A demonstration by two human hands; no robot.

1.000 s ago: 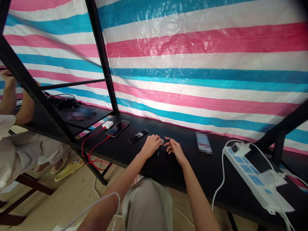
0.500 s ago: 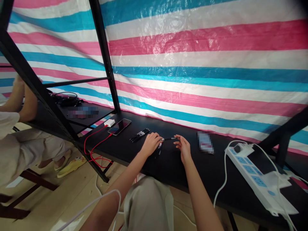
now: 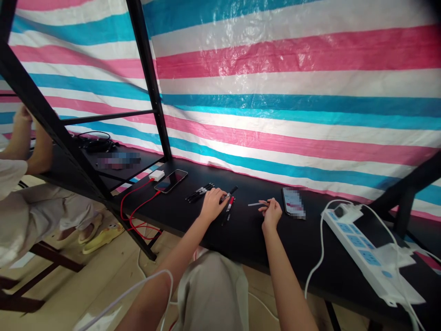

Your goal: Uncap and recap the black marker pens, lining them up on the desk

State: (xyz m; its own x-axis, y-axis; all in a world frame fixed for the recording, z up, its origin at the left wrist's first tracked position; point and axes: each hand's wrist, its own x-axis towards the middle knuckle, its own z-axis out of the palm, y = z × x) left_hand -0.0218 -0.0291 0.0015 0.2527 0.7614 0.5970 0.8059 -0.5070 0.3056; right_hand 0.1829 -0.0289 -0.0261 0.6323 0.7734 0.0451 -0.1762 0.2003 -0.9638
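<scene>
My left hand (image 3: 212, 204) is closed around a dark pen barrel (image 3: 234, 189), which points up and to the right from the fingers. In a pinch, my right hand (image 3: 272, 212) holds a thin whitish tube (image 3: 254, 204) like a pen refill, its free end toward the left. Between the hands, close to my left fingers, a pen (image 3: 228, 211) with a red and white part lies on the black table (image 3: 193, 220). Just left of my left hand rests a bundle of several black pens (image 3: 200, 193).
A dark-screened phone (image 3: 171, 181) and a white charger (image 3: 157, 175) with red cables lie at the left. Right of my right hand is another phone (image 3: 292, 203), partly blurred. A white power strip (image 3: 370, 257) with cables occupies the right side. A person (image 3: 31, 184) sits beyond the metal frame.
My hands have moved apart, the right one going right with the whitish tube. The dark pen piece that spanned both hands now stays in my left hand, tilted upward.
</scene>
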